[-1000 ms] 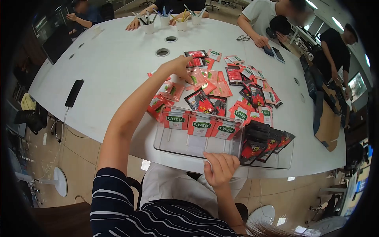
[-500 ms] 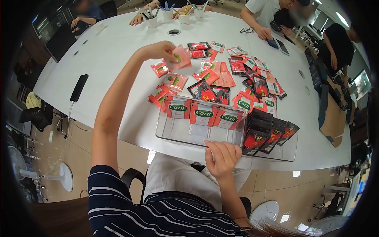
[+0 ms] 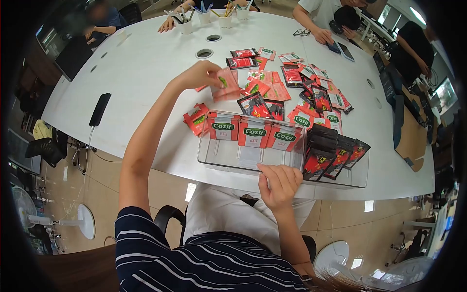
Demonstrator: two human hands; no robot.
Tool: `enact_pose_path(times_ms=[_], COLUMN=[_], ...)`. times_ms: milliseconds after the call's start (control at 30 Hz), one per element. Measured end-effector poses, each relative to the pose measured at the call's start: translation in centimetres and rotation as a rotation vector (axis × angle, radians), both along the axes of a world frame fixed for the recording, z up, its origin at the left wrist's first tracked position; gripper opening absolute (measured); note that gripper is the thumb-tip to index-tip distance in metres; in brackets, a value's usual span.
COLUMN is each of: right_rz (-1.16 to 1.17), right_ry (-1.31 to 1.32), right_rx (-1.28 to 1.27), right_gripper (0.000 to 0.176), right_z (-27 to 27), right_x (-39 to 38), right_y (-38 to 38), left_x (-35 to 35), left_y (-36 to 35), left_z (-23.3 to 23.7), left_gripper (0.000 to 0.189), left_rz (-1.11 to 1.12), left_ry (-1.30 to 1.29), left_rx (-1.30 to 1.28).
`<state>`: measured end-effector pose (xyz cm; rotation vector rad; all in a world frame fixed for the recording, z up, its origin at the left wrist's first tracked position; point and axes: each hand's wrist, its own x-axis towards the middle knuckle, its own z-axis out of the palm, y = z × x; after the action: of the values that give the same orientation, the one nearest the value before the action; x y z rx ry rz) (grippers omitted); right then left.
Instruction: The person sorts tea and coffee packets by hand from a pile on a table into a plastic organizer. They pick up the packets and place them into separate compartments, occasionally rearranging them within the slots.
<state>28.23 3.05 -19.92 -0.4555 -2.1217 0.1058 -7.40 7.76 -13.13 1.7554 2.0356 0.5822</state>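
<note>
My left hand [image 3: 200, 75] is closed on a pink sachet [image 3: 227, 82], somewhat blurred, low over the left side of a loose spread of sachets. Whether it holds just one cannot be made out. At the table's near edge, my right hand [image 3: 281, 187] has its fingers curled over the front rim of a clear plastic box [image 3: 224, 159]. Inside the box's left compartment, red and white Cozy sachets [image 3: 255, 136] stand upright in three stacks along the back. Black and red sachets [image 3: 318, 163] fill stacks in the right compartment.
Mixed loose sachets [image 3: 277, 90] lie behind the box on the white table [image 3: 146, 63]. A black phone [image 3: 100, 109] with a cable lies left. Paper cups of pens [image 3: 184, 27] stand at the back. Other people sit around; an opened cardboard box [image 3: 411, 131] is at right.
My left hand has come slightly down and toward me with the pink sachet, over where another pink sachet lay. My right hand stays on the box rim. The view has shifted a little.
</note>
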Motion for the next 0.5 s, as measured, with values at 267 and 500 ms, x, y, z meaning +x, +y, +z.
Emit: enact_pose_path(times_ms=[267, 500], right_rz=[0.137, 0.761], right_ry=[0.164, 0.191], right_rx=[-0.224, -1.455], right_gripper=[0.020, 0.042], right_z=[1.5, 8.3], right_x=[0.1, -2.5], right_y=[-0.4, 0.6], left_x=[8.8, 16.4], left_y=[-10.3, -15.8], left_z=[3.6, 0.4], left_gripper=[0.016, 0.016], left_rz=[-0.044, -0.236], left_ry=[0.387, 0.498], left_rx=[1.052, 1.136])
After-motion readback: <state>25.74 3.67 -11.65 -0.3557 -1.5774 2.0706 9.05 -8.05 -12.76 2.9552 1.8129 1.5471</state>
